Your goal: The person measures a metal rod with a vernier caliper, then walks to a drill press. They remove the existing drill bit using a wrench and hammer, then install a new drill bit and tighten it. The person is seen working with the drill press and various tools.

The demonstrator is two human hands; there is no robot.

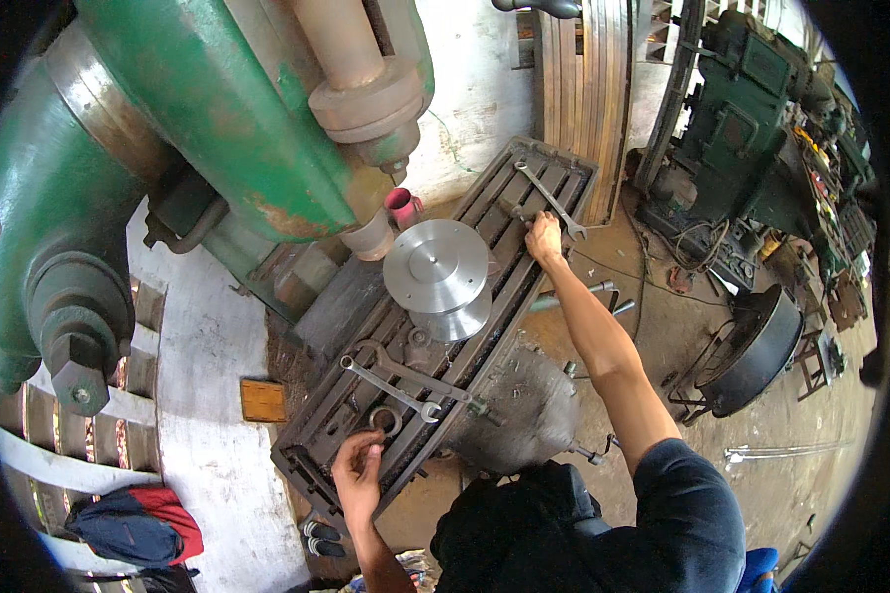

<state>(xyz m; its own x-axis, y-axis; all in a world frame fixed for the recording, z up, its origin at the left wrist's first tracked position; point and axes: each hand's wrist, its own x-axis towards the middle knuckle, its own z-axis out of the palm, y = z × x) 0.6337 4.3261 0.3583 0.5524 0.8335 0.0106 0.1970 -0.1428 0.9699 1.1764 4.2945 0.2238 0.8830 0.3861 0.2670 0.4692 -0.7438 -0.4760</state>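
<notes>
My right hand (544,238) is closed at the far part of the slotted machine table (323,453). A small dark piece shows at its fingertips, too small to name. Just beside it lies an open-ended wrench (554,201). At the table's near end, my left hand (357,472) has its thumb and fingers apart, next to a metal ring (386,420). Two more wrenches, a bright one (388,389) and a darker one (415,375), lie beyond that ring. A shiny round flanged metal part (435,265) stands mid-table.
A green drilling machine (218,109) overhangs the table from the left. A pink mug (401,206) stands behind the round part. Long metal bars (585,99) lean at the back. To the right are a black round pan (754,351) and another green machine (737,128).
</notes>
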